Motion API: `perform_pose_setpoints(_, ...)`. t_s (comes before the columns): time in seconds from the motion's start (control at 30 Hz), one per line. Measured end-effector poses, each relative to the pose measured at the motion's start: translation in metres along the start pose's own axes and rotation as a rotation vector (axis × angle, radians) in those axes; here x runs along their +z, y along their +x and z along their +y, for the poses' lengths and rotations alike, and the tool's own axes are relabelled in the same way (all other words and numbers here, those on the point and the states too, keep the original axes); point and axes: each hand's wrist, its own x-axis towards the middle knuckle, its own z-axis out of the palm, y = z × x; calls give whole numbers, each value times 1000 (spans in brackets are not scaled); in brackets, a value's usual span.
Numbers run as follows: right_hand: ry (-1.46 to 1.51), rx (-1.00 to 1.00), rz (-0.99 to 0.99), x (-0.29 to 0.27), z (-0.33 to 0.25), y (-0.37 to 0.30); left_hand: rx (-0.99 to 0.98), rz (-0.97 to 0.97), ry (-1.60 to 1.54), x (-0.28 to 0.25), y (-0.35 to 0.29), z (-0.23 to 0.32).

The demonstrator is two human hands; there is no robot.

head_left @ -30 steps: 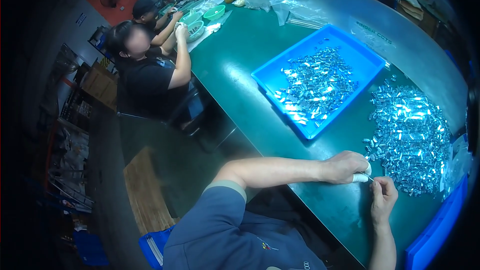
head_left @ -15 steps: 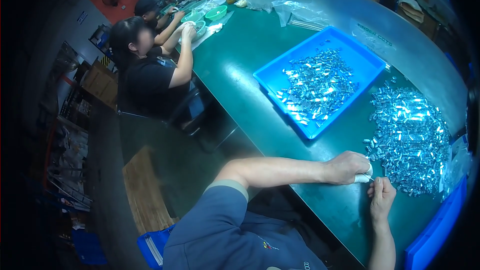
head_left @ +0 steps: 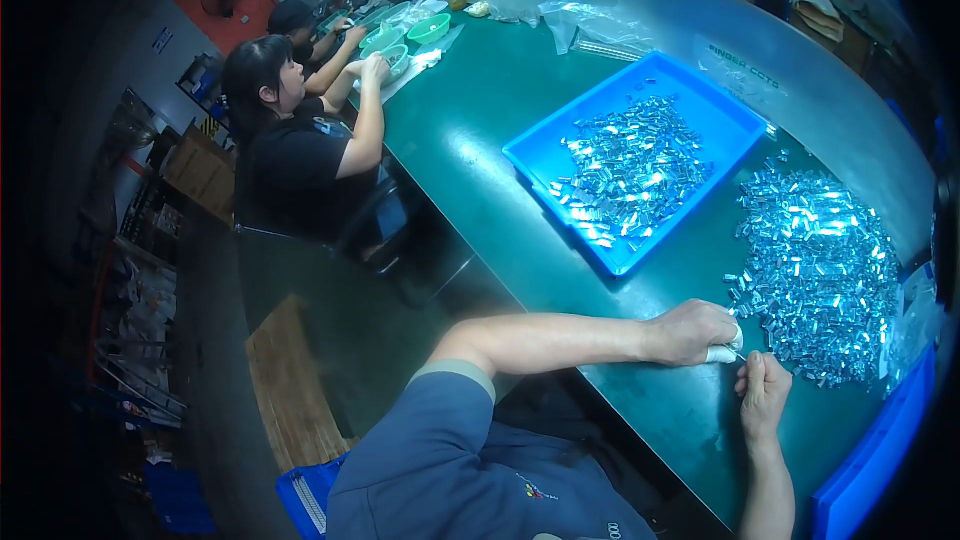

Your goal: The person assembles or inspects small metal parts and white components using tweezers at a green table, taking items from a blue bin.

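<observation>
My left hand [head_left: 692, 332] is closed at the near edge of a heap of small shiny metal pieces [head_left: 820, 270], with white finger covers [head_left: 722, 353] on some fingertips. Whatever it pinches is hidden by the fingers. My right hand [head_left: 765, 392] is closed just to the right and nearer me, thumb against the fingers. A thin, light, stick-like thing [head_left: 739, 354] runs from its fingertips toward the left hand; its kind is too small to tell. Beyond the hands, a blue tray [head_left: 540, 155] holds many more of the shiny metal pieces.
The green table [head_left: 480, 170] has a raised metal rim at the far side, with clear plastic bags [head_left: 600, 20] along it. A blue bin edge [head_left: 880, 445] stands at the right. Two co-workers sit at the left near green baskets [head_left: 430, 29].
Both my hands stay close together with almost no movement. The view has shifted very slightly. The nearer co-worker's head has turned a little.
</observation>
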Motion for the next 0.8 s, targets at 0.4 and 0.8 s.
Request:
perform_pose_setpoints(0.4,-53,-193,44,5,1,-4,10,10,1,-5,-1,7)
perform_pose_setpoints(0.8,246,31,175,1,-1,9,8,238,482,-75,14,-3)
